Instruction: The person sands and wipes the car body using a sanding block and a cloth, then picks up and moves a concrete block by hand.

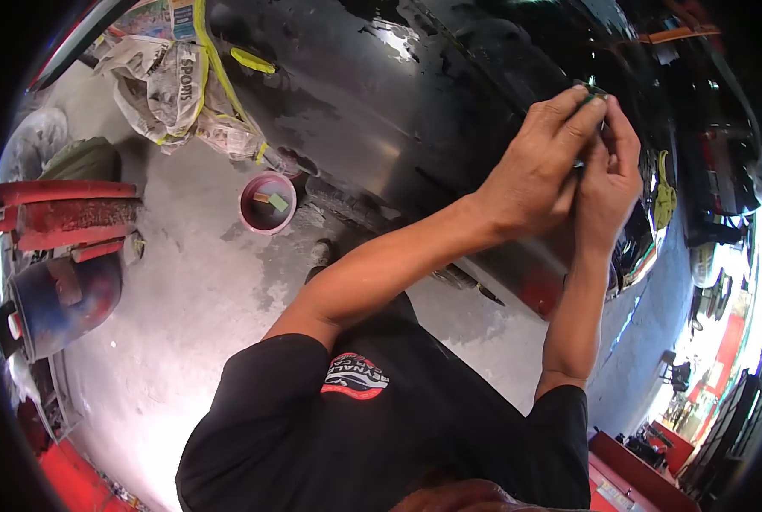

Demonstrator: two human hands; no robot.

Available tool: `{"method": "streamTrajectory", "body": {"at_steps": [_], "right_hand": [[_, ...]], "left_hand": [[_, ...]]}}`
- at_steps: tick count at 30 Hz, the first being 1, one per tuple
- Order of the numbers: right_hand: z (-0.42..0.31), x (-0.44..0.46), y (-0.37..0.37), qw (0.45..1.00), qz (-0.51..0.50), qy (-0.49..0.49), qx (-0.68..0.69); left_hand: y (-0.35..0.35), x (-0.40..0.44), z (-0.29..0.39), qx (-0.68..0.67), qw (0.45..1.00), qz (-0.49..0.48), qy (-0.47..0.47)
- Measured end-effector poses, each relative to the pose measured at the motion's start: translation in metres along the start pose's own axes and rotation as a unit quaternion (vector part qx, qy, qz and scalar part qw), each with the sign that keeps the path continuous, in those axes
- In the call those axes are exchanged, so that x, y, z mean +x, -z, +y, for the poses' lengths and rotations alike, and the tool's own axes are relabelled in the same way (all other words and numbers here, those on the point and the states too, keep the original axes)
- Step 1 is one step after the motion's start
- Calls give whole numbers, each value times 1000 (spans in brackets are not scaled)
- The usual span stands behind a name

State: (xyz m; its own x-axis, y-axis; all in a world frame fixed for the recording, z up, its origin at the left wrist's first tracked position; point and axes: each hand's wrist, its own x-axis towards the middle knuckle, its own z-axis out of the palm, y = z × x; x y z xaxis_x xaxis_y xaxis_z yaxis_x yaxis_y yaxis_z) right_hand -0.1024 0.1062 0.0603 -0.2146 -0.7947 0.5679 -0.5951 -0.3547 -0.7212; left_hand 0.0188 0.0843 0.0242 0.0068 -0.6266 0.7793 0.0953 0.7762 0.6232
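Both hands meet at the upper right, over a wet black car body [347, 111]. My left hand [530, 166] is closed, its thumb and fingers pinching a small dark piece with a greenish edge [597, 92]. My right hand [609, 175] is closed too, its fingertips on the same piece from the other side. The fingers cover most of the piece, so its kind is unclear. Water streaks and dull patches show on the panel around the hands.
A pink bucket [246, 210] on the concrete floor holds a green block [277, 202] and an orange one. Newspaper [154, 85] with yellow tape hangs from the car at upper left. A red stand [69, 213] and a dark blue drum [69, 299] are at left.
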Motion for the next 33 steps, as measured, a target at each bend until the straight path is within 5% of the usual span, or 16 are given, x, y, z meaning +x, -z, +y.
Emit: {"method": "streamTrajectory", "body": {"at_steps": [2,6,7,11,16,17,23,30,33], "right_hand": [[-1,0,-6,980,-16,92,-177],[-3,-6,-23,913,-5,180,-366],[-3,-6,-26,904,6,196,-379],[5,5,-17,895,-17,245,-372],[11,10,2,870,-127,337,-338],[14,12,9,868,-140,340,-334],[30,10,38,861,-184,341,-330],[11,53,-47,803,-147,497,-293],[-7,61,-77,805,-178,472,-312]], "left_hand": [[12,-6,-9,-1,1000,-2,-8],[54,-12,-32,286,950,-79,-103],[68,-10,-31,306,945,-97,-64],[106,-2,-61,406,897,-114,-132],[143,23,-61,490,858,-12,-156],[145,20,-65,495,863,-18,-99],[142,11,-87,442,891,58,-87],[142,11,-87,437,892,63,-97],[143,9,-85,433,895,53,-92]]}}
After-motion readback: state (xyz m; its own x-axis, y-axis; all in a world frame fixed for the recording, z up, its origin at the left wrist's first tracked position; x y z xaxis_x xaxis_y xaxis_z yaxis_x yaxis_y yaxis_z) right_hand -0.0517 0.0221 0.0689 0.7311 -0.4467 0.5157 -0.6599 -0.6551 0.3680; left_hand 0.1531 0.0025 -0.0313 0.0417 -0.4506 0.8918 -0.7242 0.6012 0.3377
